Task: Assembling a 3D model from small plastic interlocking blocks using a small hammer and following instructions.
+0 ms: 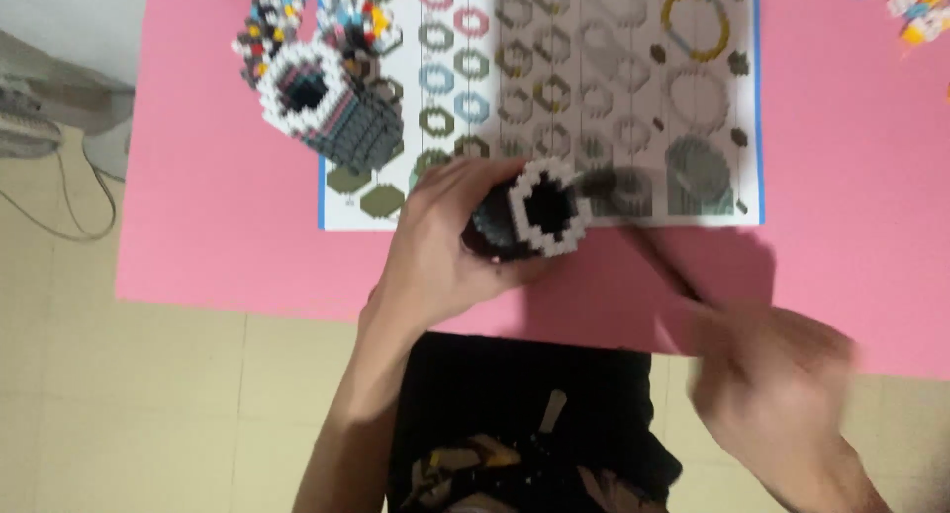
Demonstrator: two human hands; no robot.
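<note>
Our left hand grips the brick tube near the desk edge; blurry right hand pinches a dark stick, desk bare around it.

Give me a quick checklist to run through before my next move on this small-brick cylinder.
1. Left hand grips the dark hollow cylinder: ok.
2. Cylinder's white rim faces up, opening visible: ok.
3. Right hand is steady: not ok, blurred.
4. Thin dark tool in the right hand, grip secure: cannot tell.
5. Instruction sheet lies flat on the pink table: ok.
6. Second grey cylinder stands apart from the hands: ok.
</note>
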